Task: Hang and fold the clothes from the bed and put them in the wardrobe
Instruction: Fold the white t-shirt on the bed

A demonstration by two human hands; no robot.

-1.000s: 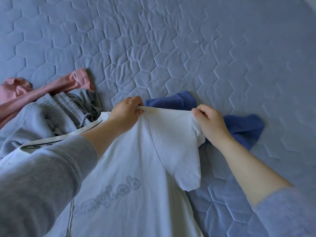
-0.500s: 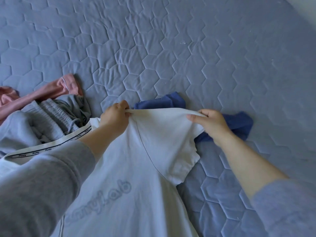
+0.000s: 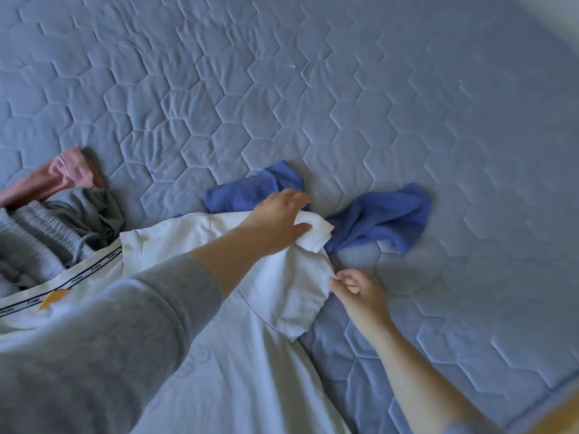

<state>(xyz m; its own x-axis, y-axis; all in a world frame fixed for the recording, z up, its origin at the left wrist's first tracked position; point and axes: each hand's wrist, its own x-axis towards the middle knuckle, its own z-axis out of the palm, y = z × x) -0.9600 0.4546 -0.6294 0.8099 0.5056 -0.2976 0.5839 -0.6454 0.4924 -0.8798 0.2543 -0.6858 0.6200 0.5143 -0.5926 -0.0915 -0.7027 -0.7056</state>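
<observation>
fingers [image 3: 296, 198] of left hand [image 3: 275, 220] grip bunched white t-shirt [image 3: 282, 286] shoulder, arm stretched forward. right hand [image 3: 360, 291] just below, fingertips pinching sleeve edge, rest curled. blue garment [image 3: 376, 217] just beyond left fingers.

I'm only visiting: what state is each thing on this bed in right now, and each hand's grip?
white T-shirt: lying mostly flat, unfolded, shoulder bunched up.
left-hand grip: holds the bunched shoulder.
right-hand grip: pinches the sleeve edge.
blue garment: crumpled, partly under the T-shirt.
grey sweatpants: heaped, unfolded.
pink garment: crumpled, unfolded.
</observation>
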